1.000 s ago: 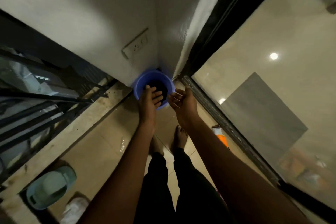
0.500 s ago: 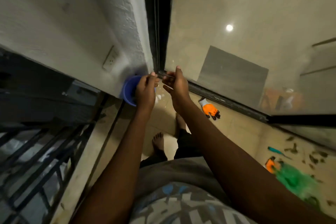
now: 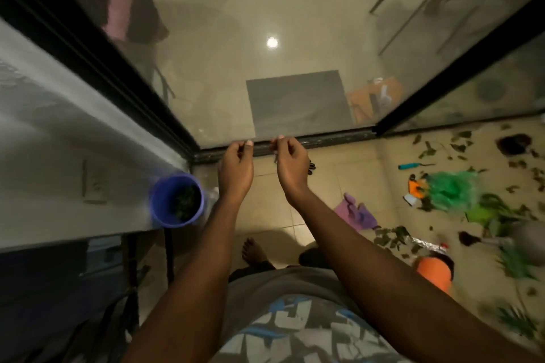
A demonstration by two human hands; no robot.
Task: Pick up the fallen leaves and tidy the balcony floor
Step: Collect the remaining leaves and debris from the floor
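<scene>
Two hands curled, hold unclear: left hand [image 3: 236,171], right hand [image 3: 292,168]; blue bucket [image 3: 176,200] beside left, leaves [image 3: 392,237] scattered right

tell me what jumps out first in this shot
Two bare hands, left hand and right hand, hover mid-frame with curled fingers before the glass door. A blue bucket of dark leaves sits left by the wall; fallen leaves litter the floor at right.
</scene>
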